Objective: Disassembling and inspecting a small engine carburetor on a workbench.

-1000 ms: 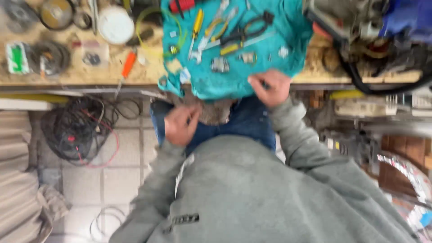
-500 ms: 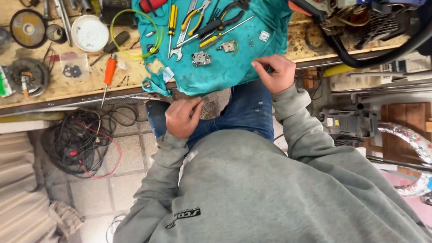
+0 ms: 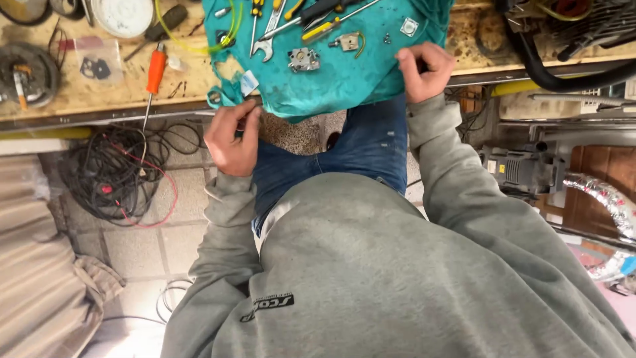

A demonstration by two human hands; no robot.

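While left hand (image 3: 232, 136) pinches something hidden, right hand (image 3: 424, 69) grips teal cloth (image 3: 344, 73), tools cropped.

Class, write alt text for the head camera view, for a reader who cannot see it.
Seen from above, a person in a grey sweatshirt holds the hanging edge of a teal cloth with the right hand; the left hand is curled just below its ragged corner. Wrenches, screwdrivers and small metal parts lie on the cloth, on a wooden workbench.

We note even, bright, diffuse light; the worktop (image 3: 99, 99) is sharp with soft shadows. Slight wide-angle bending shows at the edges, with a washed-out patch lower left.
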